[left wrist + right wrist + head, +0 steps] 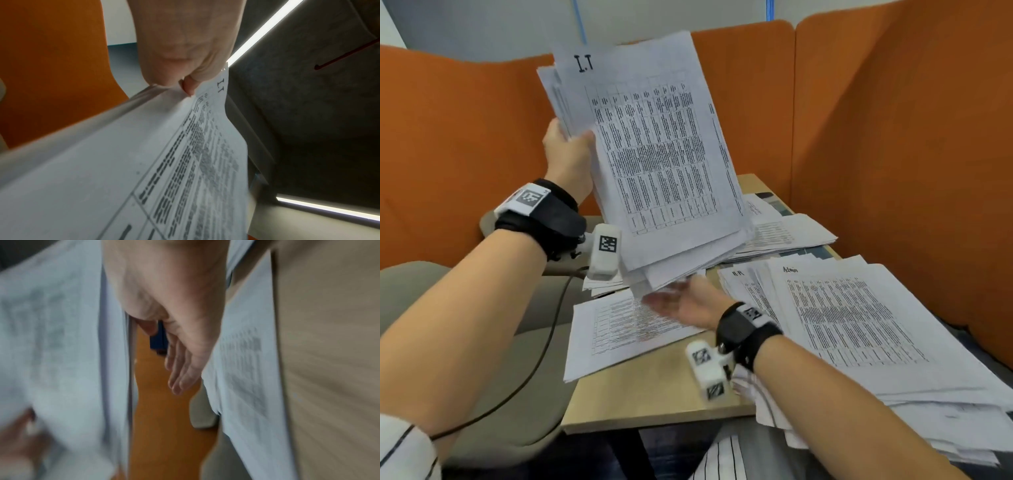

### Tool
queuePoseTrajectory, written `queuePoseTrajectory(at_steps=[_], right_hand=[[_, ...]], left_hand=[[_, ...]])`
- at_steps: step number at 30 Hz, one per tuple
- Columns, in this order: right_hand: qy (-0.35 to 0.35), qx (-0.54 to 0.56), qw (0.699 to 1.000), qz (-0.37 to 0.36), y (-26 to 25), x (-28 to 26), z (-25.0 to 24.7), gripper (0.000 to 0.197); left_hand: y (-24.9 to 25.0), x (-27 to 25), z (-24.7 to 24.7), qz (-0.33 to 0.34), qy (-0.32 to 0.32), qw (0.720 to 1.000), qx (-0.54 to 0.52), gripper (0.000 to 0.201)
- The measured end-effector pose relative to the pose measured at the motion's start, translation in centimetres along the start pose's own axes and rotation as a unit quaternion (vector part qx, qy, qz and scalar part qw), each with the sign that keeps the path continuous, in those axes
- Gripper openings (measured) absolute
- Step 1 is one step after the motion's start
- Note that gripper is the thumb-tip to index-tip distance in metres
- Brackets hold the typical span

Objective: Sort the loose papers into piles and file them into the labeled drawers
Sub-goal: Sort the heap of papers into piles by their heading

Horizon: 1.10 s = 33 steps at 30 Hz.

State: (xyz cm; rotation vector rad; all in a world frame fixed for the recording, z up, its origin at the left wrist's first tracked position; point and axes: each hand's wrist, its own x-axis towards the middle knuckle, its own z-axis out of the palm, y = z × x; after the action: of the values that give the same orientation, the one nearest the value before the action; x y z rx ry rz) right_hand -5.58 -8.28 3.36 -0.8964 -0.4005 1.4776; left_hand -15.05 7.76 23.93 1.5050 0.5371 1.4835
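My left hand (566, 150) holds up a thick stack of printed sheets (654, 154) headed "I.T", gripping its left edge with the thumb on the front. In the left wrist view the thumb (188, 87) presses the top sheet (144, 162) near that heading. My right hand (681, 301) lies palm up with straight fingers just under the stack's lower edge; the picture is blurred and I cannot tell whether it touches the paper. The right wrist view shows those fingers (180, 369) stretched out beside the hanging stack (51, 337).
On the wooden table (654, 394) lie a pile headed "Admin" (859, 308), one headed "H R" (739, 284) beside it, a single sheet (619, 329) at the left and another pile (784, 233) at the back. Orange partitions (893, 137) enclose the table; a beige chair (482, 342) stands left.
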Motion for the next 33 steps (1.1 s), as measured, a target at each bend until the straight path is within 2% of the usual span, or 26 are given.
queuePoseTrajectory(at_steps=[1, 2, 3, 4, 6, 7, 8, 10, 11, 12, 15, 18, 19, 21, 23, 24, 26, 27, 28, 31, 32, 33], right_hand=[[0.006, -0.002, 0.998, -0.056, -1.2, -0.5, -1.1, 0.022], [0.001, -0.014, 0.997, -0.078, -2.9, -1.2, -2.2, 0.017], [0.015, -0.068, 0.989, -0.13, -4.8, -2.4, -3.2, 0.016], [0.014, -0.117, 0.977, -0.177, -6.5, -3.8, -3.7, 0.025], [-0.124, -0.033, 0.971, -0.2, -10.1, -6.4, -4.5, 0.06], [-0.09, -0.018, 0.965, -0.245, -11.6, -7.4, -4.9, 0.077], [-0.069, -0.066, 0.963, -0.25, -13.2, -8.2, -5.0, 0.082], [0.02, -0.27, 0.93, -0.249, -15.5, -8.8, -4.0, 0.056], [0.045, -0.334, 0.905, -0.258, -15.6, -8.7, -4.4, 0.045], [0.082, -0.367, 0.879, -0.292, -16.3, -8.2, -4.6, 0.044], [0.157, -0.369, 0.828, -0.392, -17.6, -7.9, -6.2, 0.038], [0.209, -0.357, 0.794, -0.445, -19.1, -9.3, -7.9, 0.036], [0.223, -0.357, 0.791, -0.445, -19.3, -9.3, -9.3, 0.037], [0.248, -0.349, 0.804, -0.412, -19.0, -9.3, -12.5, 0.044], [0.277, -0.372, 0.824, -0.325, -17.6, -9.2, -16.1, 0.059], [0.282, -0.39, 0.833, -0.275, -16.6, -9.0, -17.8, 0.058], [0.27, -0.394, 0.854, -0.208, -14.6, -8.4, -20.2, 0.046], [0.268, -0.381, 0.862, -0.198, -13.8, -7.9, -21.1, 0.046], [0.278, -0.366, 0.865, -0.205, -13.6, -7.3, -21.8, 0.048], [0.312, -0.275, 0.871, -0.261, -15.5, -6.3, -22.3, 0.04], [0.313, -0.236, 0.877, -0.278, -16.5, -6.0, -22.5, 0.037], [0.318, -0.208, 0.88, -0.287, -17.6, -5.9, -22.3, 0.037]], left_hand=[[-0.2, 0.0, -0.2, -0.008, -0.015, 1.0, -0.003, 0.03], [-0.6, -0.1, -0.3, -0.018, -0.024, 1.0, 0.0, 0.03], [-1.0, -0.1, -0.3, -0.027, -0.025, 0.999, 0.009, 0.031], [-1.3, -0.3, -0.3, -0.031, -0.025, 0.999, 0.023, 0.032], [-2.5, -0.3, 0.1, -0.032, -0.028, 0.996, 0.077, 0.03], [-3.1, -0.4, 0.6, -0.029, -0.025, 0.993, 0.111, 0.028], [-3.5, -0.7, 1.2, -0.023, -0.018, 0.99, 0.138, 0.026], [-4.4, -1.2, 2.9, -0.003, -0.007, 0.988, 0.152, 0.024], [-4.6, -1.5, 4.1, 0.01, -0.013, 0.991, 0.136, 0.023], [-4.4, -2.0, 5.4, 0.023, -0.028, 0.994, 0.107, 0.02], [-4.2, -2.6, 9.8, 0.036, -0.091, 0.995, 0.03, 0.014], [-4.4, -3.7, 13.4, 0.006, -0.123, 0.99, -0.067, 0.032], [-5.0, -4.3, 14.2, 0.004, -0.124, 0.987, -0.101, 0.035], [-7.2, -5.7, 15.5, -0.032, -0.128, 0.983, -0.129, 0.034], [-11.3, -7.6, 16.3, -0.104, -0.162, 0.975, -0.114, 0.022], [-13.3, -8.6, 16.6, -0.15, -0.193, 0.966, -0.085, 0.023], [-18.0, -10.0, 17.3, -0.223, -0.261, 0.939, -0.013, 0.053], [-19.6, -10.5, 17.6, -0.237, -0.294, 0.926, 0.019, 0.065], [-20.4, -10.9, 17.9, -0.241, -0.318, 0.915, 0.052, 0.067], [-22.1, -9.9, 19.1, -0.198, -0.343, 0.908, 0.14, 0.047], [-22.0, -9.5, 19.6, -0.209, -0.356, 0.9, 0.143, 0.044], [-22.7, -8.7, 20.3, -0.251, -0.37, 0.886, 0.119, 0.041]])
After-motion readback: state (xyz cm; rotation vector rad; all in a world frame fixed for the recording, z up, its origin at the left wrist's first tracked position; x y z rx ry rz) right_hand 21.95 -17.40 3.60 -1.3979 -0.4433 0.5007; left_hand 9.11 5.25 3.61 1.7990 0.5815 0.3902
